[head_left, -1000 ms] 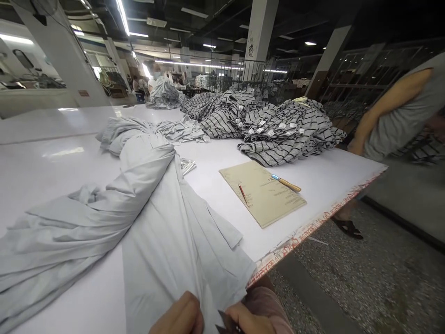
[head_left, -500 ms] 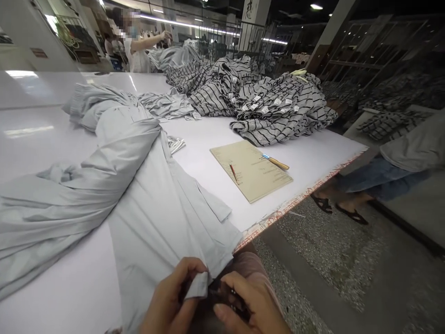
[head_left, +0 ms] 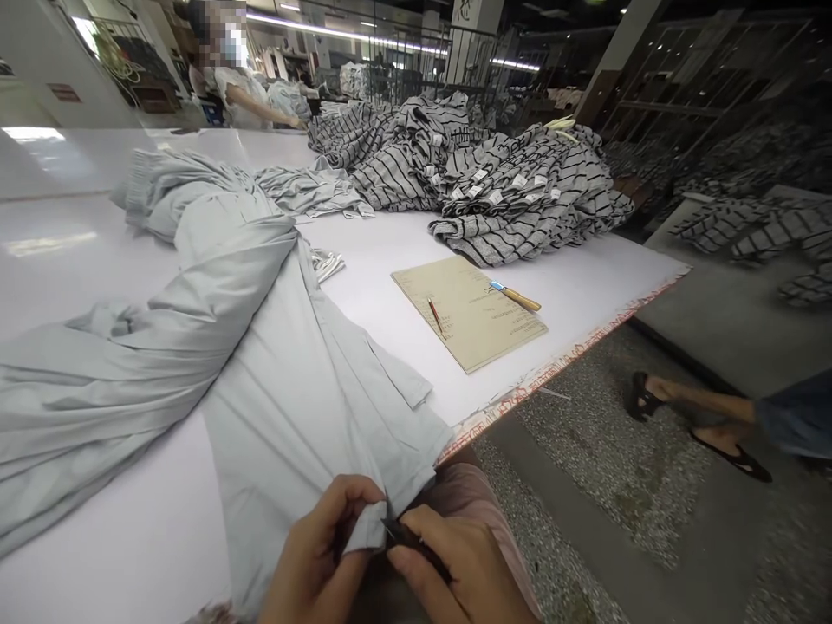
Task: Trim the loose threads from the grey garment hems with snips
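A long pale grey cloth (head_left: 273,381) lies rumpled across the white table (head_left: 585,277) and hangs over its near edge. My left hand (head_left: 318,559) pinches the cloth's hem at the bottom of the view. My right hand (head_left: 461,572) holds a small dark cutting tool (head_left: 406,539) with its tip against that hem, right beside my left fingers.
A tan paper sheet (head_left: 471,312) with a red pen (head_left: 435,316) and a wooden-handled tool (head_left: 516,298) lies near the table edge. Striped garments (head_left: 494,186) are piled behind it. One person (head_left: 240,87) works at the far end; another's legs (head_left: 715,420) cross the floor at right.
The view has tilted down and my hands have risen into sight with the hem. The person at right has walked past; only the legs remain in view.
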The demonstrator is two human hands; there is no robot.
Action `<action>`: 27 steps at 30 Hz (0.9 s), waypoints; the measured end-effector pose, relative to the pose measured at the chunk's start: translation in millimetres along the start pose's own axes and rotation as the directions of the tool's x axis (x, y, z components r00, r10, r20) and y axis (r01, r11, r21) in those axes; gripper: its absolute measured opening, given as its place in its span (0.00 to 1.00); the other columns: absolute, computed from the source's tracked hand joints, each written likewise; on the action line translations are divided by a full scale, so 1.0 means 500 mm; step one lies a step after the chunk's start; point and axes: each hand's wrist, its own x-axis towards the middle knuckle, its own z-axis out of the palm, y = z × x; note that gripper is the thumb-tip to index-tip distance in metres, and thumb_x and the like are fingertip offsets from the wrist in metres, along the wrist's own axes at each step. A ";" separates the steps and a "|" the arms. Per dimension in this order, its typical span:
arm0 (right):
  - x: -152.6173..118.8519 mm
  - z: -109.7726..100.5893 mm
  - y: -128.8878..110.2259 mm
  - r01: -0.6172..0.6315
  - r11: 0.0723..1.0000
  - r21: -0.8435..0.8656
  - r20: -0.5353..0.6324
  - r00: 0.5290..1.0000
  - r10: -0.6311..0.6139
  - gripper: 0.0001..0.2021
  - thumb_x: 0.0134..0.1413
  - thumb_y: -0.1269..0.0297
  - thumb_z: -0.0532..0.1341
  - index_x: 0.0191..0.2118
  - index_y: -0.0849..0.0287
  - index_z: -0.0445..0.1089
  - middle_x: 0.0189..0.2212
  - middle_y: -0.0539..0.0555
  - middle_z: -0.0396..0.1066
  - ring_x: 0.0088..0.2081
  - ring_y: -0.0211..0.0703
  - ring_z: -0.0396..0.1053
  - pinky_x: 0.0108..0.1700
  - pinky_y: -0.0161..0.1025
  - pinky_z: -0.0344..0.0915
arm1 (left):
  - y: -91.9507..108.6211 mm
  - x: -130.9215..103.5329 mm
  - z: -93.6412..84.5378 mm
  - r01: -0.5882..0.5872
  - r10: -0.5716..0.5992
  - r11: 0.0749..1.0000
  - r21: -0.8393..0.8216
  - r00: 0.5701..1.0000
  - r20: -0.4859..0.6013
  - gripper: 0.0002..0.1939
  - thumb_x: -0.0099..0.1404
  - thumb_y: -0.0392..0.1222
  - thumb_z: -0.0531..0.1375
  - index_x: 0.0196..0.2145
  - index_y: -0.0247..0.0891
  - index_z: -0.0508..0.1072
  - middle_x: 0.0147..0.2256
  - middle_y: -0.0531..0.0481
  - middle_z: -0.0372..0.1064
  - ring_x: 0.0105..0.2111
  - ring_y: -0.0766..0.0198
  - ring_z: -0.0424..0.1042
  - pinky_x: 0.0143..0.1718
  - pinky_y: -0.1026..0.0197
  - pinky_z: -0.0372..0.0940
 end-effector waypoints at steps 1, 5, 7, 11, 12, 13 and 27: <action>-0.001 -0.001 -0.001 -0.002 1.000 0.003 -0.006 1.000 0.002 0.09 0.59 0.60 0.53 0.29 0.55 0.60 0.18 0.44 0.57 0.19 0.36 0.55 0.24 0.34 0.46 | 0.000 0.000 0.000 0.013 -0.013 1.000 -0.027 1.000 0.001 0.05 0.57 0.35 0.56 0.33 0.42 0.68 0.28 0.55 0.70 0.30 0.62 0.68 0.31 0.65 0.62; -0.001 -0.005 -0.007 -0.014 1.000 -0.004 -0.026 1.000 0.014 0.09 0.59 0.59 0.54 0.29 0.56 0.59 0.18 0.44 0.57 0.20 0.35 0.53 0.24 0.34 0.45 | 0.004 0.000 0.001 0.037 -0.036 0.997 -0.066 0.999 0.004 0.04 0.58 0.36 0.57 0.32 0.42 0.68 0.28 0.54 0.70 0.30 0.62 0.69 0.31 0.65 0.63; 0.000 -0.003 -0.009 -0.029 0.999 -0.016 -0.015 0.999 0.028 0.10 0.60 0.60 0.53 0.28 0.56 0.59 0.19 0.44 0.58 0.21 0.36 0.55 0.25 0.34 0.46 | 0.005 -0.001 0.001 0.033 -0.032 0.997 -0.071 0.999 0.005 0.04 0.58 0.35 0.57 0.32 0.42 0.69 0.28 0.55 0.70 0.30 0.63 0.68 0.31 0.65 0.62; 0.004 0.004 -0.013 -0.045 0.999 -0.007 0.015 0.999 0.045 0.10 0.60 0.59 0.53 0.29 0.56 0.60 0.20 0.45 0.60 0.21 0.36 0.59 0.25 0.34 0.48 | 0.004 -0.003 -0.002 0.024 -0.023 0.997 -0.074 1.000 0.013 0.05 0.58 0.35 0.56 0.32 0.42 0.69 0.27 0.56 0.69 0.29 0.63 0.68 0.31 0.65 0.62; 0.005 0.005 -0.014 -0.044 0.999 -0.007 0.021 0.999 0.044 0.10 0.60 0.59 0.53 0.29 0.56 0.61 0.20 0.45 0.61 0.22 0.37 0.60 0.26 0.33 0.48 | 0.004 -0.004 -0.003 0.021 -0.020 0.998 -0.066 1.000 0.016 0.06 0.57 0.34 0.55 0.32 0.42 0.68 0.28 0.56 0.69 0.30 0.63 0.68 0.32 0.65 0.62; 0.006 0.005 -0.015 -0.038 0.999 -0.009 0.020 0.999 0.039 0.09 0.60 0.60 0.53 0.30 0.56 0.62 0.20 0.46 0.62 0.22 0.37 0.61 0.26 0.33 0.49 | 0.004 -0.004 -0.004 0.018 -0.017 0.998 -0.059 1.000 0.017 0.07 0.56 0.33 0.55 0.32 0.42 0.68 0.28 0.56 0.69 0.30 0.62 0.69 0.32 0.65 0.63; 0.040 0.011 -0.015 -0.078 0.967 0.242 -0.082 0.992 0.100 0.05 0.55 0.64 0.57 0.29 0.57 0.62 0.19 0.44 0.56 0.21 0.34 0.55 0.23 0.30 0.52 | 0.014 0.000 -0.037 -0.026 0.040 0.997 0.070 0.978 -0.206 0.09 0.51 0.34 0.58 0.32 0.43 0.72 0.34 0.54 0.69 0.34 0.63 0.67 0.29 0.67 0.60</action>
